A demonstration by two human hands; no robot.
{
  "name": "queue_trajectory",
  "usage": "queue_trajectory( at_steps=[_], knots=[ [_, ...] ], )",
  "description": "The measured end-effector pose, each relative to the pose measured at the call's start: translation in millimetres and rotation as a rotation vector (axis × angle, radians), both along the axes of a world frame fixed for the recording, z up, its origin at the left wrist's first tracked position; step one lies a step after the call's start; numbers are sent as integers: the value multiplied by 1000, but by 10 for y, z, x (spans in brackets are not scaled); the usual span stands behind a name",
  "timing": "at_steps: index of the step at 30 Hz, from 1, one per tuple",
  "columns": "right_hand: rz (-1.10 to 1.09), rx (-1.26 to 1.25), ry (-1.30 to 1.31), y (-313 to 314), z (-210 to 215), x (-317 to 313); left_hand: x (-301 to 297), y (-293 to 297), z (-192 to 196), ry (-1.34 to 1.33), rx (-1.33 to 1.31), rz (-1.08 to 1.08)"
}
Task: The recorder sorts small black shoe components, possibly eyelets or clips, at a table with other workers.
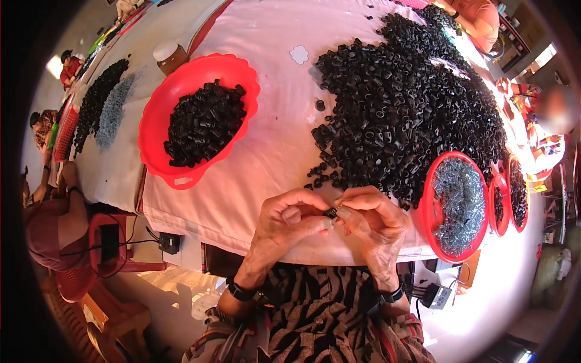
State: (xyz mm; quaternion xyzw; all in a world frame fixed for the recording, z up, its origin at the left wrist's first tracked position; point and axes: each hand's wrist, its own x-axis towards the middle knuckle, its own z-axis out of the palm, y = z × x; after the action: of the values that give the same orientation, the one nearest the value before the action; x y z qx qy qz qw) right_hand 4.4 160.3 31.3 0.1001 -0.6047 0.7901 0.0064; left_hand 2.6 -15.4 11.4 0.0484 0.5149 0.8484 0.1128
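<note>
At the table's near edge, my left hand (pixel 279 222) and my right hand (pixel 376 225) meet, thumbs and fingers pinched together. Between their fingertips is a small black plastic piece (pixel 330 213), mostly covered by the fingers. A large heap of similar black plastic pieces (pixel 411 115) spreads over the table just beyond and to the right of my hands. Right of my right hand, a red basin (pixel 426 227) holds a mass of fine silvery pieces (pixel 458 199), too small to tell apart.
A scalloped red bowl (pixel 151 124) of black pieces stands on the pink cloth (pixel 278 133) at left, beside a lidded jar (pixel 170 57). Smaller red containers (pixel 498 228) sit at far right. Other people work around the tables. A red plastic chair (pixel 97 233) is at lower left.
</note>
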Motion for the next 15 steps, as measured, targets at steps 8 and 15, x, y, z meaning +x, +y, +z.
queue_trajectory(
  at_steps=[8,15],
  knots=[
    [-59,330,296,21,-137,14,35,50,-42,-33,19,33],
    [-343,371,55,289,-4,-4,-12,-33,-66,53,61,216]
  ],
)
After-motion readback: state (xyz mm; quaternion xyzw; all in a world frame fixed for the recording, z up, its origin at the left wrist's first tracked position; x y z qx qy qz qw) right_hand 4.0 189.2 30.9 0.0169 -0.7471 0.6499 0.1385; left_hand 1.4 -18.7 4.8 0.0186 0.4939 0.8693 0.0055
